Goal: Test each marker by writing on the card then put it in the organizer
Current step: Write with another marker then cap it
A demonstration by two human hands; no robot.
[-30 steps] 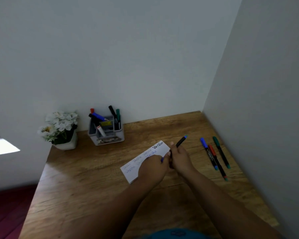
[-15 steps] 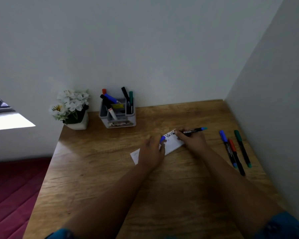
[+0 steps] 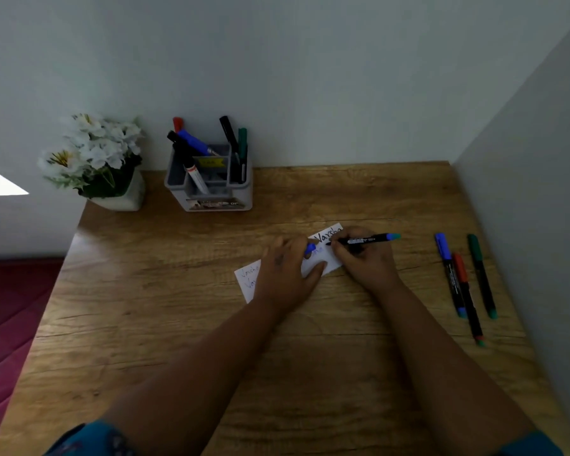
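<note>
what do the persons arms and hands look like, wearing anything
Both forearms are bare. The left hand and right hand show no rings, watch or gloves. Teal-blue sleeves show only at the bottom edge: the left sleeve has a faint darker pattern, the right sleeve looks plain.

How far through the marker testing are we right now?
Done: several markers stand in the organizer, and the card already carries written lines. In hand: the right hand grips a marker with its tip on the card, while the left hand holds the card down and pinches a blue cap. Left: three markers lie on the table at the right, untested.
</note>
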